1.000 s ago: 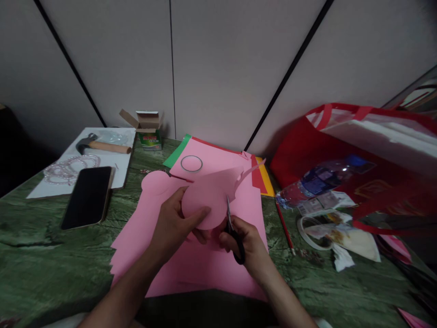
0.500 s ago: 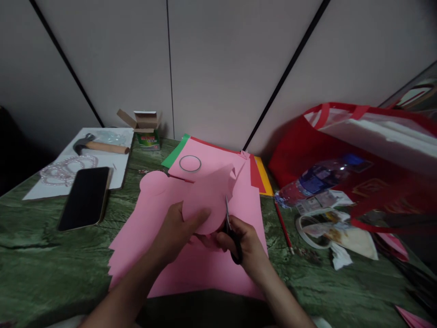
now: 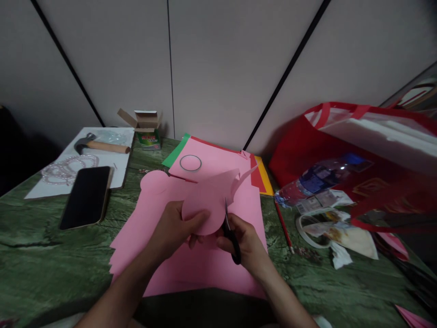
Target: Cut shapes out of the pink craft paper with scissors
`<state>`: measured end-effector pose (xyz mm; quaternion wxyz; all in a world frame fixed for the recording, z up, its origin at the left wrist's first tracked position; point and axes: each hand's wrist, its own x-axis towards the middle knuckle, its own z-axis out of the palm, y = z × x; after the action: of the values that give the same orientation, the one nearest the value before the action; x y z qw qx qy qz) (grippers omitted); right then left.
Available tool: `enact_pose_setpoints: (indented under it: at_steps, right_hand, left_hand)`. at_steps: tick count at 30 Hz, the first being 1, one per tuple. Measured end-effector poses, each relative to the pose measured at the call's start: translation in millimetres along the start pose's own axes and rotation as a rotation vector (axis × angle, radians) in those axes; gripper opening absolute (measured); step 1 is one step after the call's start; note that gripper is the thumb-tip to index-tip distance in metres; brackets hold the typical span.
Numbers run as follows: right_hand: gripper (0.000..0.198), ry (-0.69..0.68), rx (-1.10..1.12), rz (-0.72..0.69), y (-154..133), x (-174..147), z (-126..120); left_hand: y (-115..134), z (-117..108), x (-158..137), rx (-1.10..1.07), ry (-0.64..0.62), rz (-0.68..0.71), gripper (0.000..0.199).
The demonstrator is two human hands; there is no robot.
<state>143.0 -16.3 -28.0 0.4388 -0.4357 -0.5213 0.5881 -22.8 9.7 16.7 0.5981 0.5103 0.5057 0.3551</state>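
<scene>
The left hand [image 3: 177,224] pinches a rounded pink paper piece [image 3: 201,200] above flat pink paper sheets [image 3: 201,273] on the green table [image 3: 41,259]. The right hand [image 3: 248,243] grasps black-handled metal scissors [image 3: 234,243], blades at the piece's edge.

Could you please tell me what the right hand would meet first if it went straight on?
Probably the held pink paper: the right hand points its scissors at its edge, though depth is unclear.
</scene>
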Motion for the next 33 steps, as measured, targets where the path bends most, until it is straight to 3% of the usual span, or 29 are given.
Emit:
enact_pose_setpoints:
  at_steps: [33]
  right_hand:
    - [0.031, 0.027, -0.019, -0.002, 1.4, -0.4, 1.0]
  left_hand:
    - [-2.2, -2.0, 0.1, 0.023, -0.025, 0.000, 0.027]
